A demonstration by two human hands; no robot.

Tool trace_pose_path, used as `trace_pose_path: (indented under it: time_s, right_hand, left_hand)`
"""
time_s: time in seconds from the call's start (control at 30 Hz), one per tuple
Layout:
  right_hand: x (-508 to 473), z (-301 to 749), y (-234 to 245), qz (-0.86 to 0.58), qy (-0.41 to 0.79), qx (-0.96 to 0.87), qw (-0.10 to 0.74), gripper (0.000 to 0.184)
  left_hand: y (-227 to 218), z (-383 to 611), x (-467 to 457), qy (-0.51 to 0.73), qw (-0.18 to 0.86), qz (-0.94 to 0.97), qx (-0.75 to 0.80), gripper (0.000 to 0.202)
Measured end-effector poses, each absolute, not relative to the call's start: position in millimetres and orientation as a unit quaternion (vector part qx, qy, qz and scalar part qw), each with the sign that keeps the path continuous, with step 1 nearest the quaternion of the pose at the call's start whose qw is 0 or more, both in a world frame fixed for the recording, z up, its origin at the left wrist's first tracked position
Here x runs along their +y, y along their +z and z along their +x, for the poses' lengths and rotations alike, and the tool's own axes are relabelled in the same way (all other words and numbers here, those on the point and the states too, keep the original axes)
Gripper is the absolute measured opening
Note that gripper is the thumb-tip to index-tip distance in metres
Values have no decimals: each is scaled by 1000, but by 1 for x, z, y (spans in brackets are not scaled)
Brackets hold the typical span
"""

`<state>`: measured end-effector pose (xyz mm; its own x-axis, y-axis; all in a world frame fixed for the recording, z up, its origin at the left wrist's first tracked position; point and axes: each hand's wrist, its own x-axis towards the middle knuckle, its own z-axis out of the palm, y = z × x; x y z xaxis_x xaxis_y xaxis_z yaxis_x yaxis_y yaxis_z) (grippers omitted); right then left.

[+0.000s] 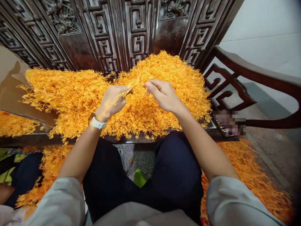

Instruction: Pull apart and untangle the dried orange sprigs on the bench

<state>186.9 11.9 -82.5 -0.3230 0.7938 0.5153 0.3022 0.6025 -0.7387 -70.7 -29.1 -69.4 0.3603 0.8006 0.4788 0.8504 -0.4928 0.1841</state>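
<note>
My left hand point(115, 102) is closed around a few thin yellow-orange plastic flower stems point(121, 95). Their blurred tips point up and to the right, and their other ends trail back over the hand toward the wrist. To the right, my right hand point(164, 94) has thumb and fingers pinched together, a small gap away from those stems. Whatever lies in that pinch is too small or hidden to make out. Beneath and behind both hands spreads a large heap of orange plastic flower sprigs point(150, 116) with small star-shaped ends.
The heap lies on a dark wooden bench point(136, 138) with a carved back point(138, 28) and an armrest point(263, 78) at right. A cardboard box piece point(14, 84) stands at left. More orange stems point(249, 175) lie low at right. Part of another person point(23, 179) shows at lower left.
</note>
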Motion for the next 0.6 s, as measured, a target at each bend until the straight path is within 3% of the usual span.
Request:
trace_pose_path:
  time_s: [0.2,0.43,0.6]
  right_hand:
    - [4,166,-85,-300,357,-786,405,63]
    - [20,166,-95,-290,480,-658,503,71]
    - [15,172,-83,-313,545,-567,533,66]
  left_hand:
    - [-70,-62,-34,-243,60,-845,-472,34]
    - [-68,-52,-40,-229,24,-864,-449,28]
    - [-66,-50,-41,-246,12,-865,-438,30]
